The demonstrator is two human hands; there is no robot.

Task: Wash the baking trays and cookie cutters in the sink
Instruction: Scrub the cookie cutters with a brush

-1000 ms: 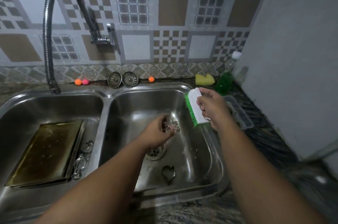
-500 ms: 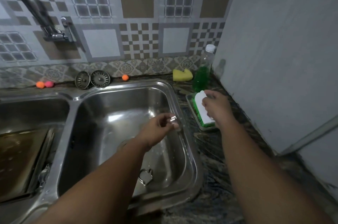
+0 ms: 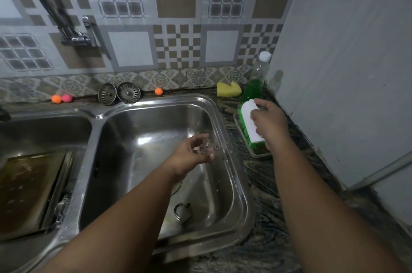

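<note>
- Left hand (image 3: 191, 152) – raised over the right basin of the sink (image 3: 223, 114), palm up, fingertips pinching a small metal cookie cutter (image 3: 206, 147). Its outline is blurred and the shape cannot be told.
- Right hand (image 3: 268, 122) – out over the surface (image 3: 267, 185) to the right of the sink. The fingers are curled over the white back of a scrubbing brush (image 3: 249, 119).
- Scrubbing brush – green bristles down, lying in a shallow clear dish (image 3: 258, 156) just beside the sink rim.
- Heart-shaped cutter (image 3: 182, 211) – lying alone on the near floor of the right basin, apart from both hands.
- Baking tray (image 3: 29, 192) – lying in the left basin. It looks brown and wet, and is partly cut off by the frame edge.
- More cutters (image 3: 63, 204) – metal shapes wedged between the tray's right edge and the basin wall. They are too blurred to count.
- Tap (image 3: 75, 35) – on the far wall. No running water can be seen.
- Soap bottle (image 3: 256, 82) holding green liquid and a yellow sponge (image 3: 228, 89) – at the far right corner, near the brush dish.
- Two strainer plugs (image 3: 119, 93) – on the far ledge.
- Progress, as judged: early to middle. One cutter is in hand, seemingly scrubbed or about to be rinsed. The heart-shaped cutter, the cutters in the left basin and the stained tray all look unwashed, so most of the job is left.
</note>
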